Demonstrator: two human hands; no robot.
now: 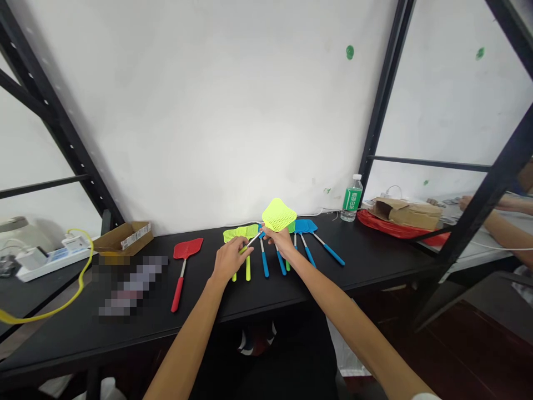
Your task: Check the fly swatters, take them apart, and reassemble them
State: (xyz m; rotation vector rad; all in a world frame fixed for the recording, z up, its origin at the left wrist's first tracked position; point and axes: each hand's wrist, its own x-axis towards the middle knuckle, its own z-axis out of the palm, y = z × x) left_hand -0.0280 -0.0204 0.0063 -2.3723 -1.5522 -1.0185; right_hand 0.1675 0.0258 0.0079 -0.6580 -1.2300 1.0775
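Observation:
A yellow-green fly swatter (278, 214) is held up above the table between my two hands. My left hand (230, 258) is closed around its handle end. My right hand (277, 238) grips it near the mesh head, where the metal shaft meets it. Beneath and beside my hands lie several more swatters: yellow-green ones (248, 269) by my left hand, and blue ones (308, 251) to the right, with a green handle (287, 266) among them. Apart from these, a red fly swatter (179, 289) lies to the left. My forearms and hands hide parts of the row.
On the black table (200, 328), a cardboard box (125, 239) stands at the left, near a blurred patch. A water bottle (352, 198) stands at the back right, beside a red bag (378, 224) and a cardboard piece (406, 214). Another person's arm (502, 222) shows far right.

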